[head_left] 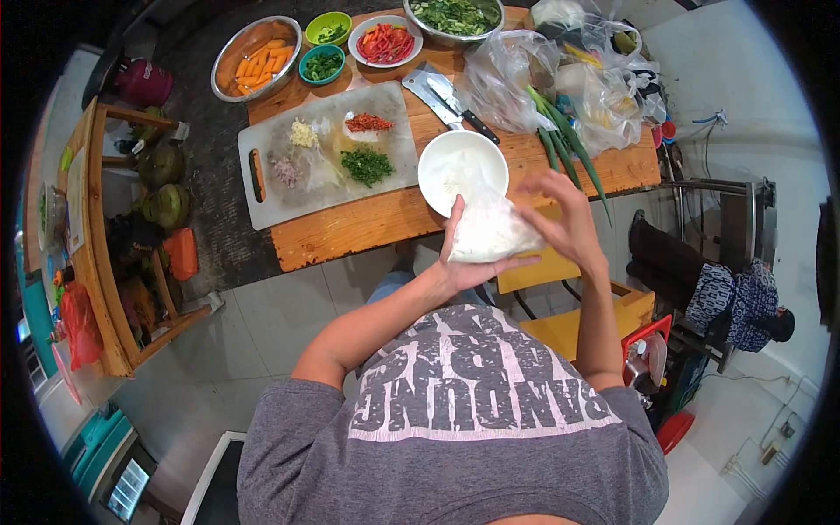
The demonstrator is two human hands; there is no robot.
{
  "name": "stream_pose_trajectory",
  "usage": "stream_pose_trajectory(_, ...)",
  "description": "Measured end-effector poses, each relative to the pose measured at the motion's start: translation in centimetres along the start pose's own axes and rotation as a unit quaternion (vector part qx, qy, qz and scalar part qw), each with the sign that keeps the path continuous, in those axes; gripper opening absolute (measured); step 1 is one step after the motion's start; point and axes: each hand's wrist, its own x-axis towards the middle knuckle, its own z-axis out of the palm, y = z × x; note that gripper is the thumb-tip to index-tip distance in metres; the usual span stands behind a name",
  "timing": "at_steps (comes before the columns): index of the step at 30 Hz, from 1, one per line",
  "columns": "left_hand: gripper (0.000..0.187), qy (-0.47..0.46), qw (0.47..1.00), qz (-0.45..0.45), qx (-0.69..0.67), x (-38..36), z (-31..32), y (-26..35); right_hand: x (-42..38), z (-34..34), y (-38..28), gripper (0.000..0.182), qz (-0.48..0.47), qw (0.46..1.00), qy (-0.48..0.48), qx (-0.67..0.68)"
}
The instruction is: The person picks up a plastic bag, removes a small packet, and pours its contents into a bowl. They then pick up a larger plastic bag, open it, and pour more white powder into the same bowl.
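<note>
A clear plastic bag of white powder (494, 234) rests in my left hand (464, 267), its fingers and thumb wrapped around the underside and left side. The bag's mouth lies tilted over the rim of a white bowl (435, 179), which has white powder inside. My right hand (564, 219) is beside the bag's right side with its fingers apart; whether a fingertip touches the plastic is hard to tell. Left of the bowl lies a cutting board (328, 194) bearing small piles of chopped herbs (367, 165), minced red chili (368, 122), minced garlic (304, 134) and chopped shallot (285, 172).
A cleaver (433, 94) and a knife (472, 122) lie behind the bowl. Green onions (569, 144) and plastic bags (512, 74) are on the right. Bowls of carrots (262, 68), sliced red peppers (385, 44) and greens (455, 16) line the back. Another person (735, 293) is at right.
</note>
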Motion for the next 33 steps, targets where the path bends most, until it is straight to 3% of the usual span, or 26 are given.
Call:
stream_pose_trajectory(2,0.082,-0.022,0.999,0.005,-0.042,0.4,-0.8,0.7,-1.6,-0.8,-2.8,0.029,-0.017,0.999,-0.026,-0.031)
stream_pose_trajectory(3,0.085,0.004,0.994,0.063,0.092,0.8,-0.4,0.5,-2.0,-0.9,-3.4,0.03,-0.026,0.998,-0.037,-0.048)
stream_pose_trajectory(7,0.086,-0.031,0.998,0.037,0.048,1.4,-0.3,1.0,-2.8,0.0,-1.8,0.03,-0.033,0.994,-0.009,-0.102)
stream_pose_trajectory(10,0.087,-0.114,0.992,-0.002,-0.049,1.9,-1.0,1.4,-2.3,-0.1,-1.1,0.031,-0.048,0.995,-0.005,-0.092)
stream_pose_trajectory(19,0.097,-0.131,0.991,-0.018,0.013,2.4,1.5,2.1,1.1,0.0,-0.4,0.027,-0.101,0.987,0.031,-0.122)
stream_pose_trajectory(22,0.095,-0.072,0.984,-0.025,0.16,1.4,2.4,2.8,1.5,-0.3,-0.1,0.026,-0.094,0.989,0.059,-0.102)
stream_pose_trajectory(25,0.082,0.111,0.979,-0.073,0.153,-1.2,4.2,3.7,2.2,-0.6,0.3,0.024,-0.092,0.989,0.061,-0.094)
stream_pose_trajectory(28,0.062,0.189,0.869,0.042,0.456,-4.4,3.8,4.5,2.7,-0.5,0.5,0.022,-0.088,0.99,0.078,-0.083)
stream_pose_trajectory(30,0.052,0.223,0.657,0.226,0.684,-5.0,4.4,3.8,3.0,-0.3,0.3,0.022,-0.09,0.989,0.086,-0.08)
stream_pose_trajectory(33,0.05,0.184,0.438,0.38,0.793,-4.3,7.2,3.4,3.5,0.0,-0.1,0.024,-0.1,0.988,0.093,-0.077)
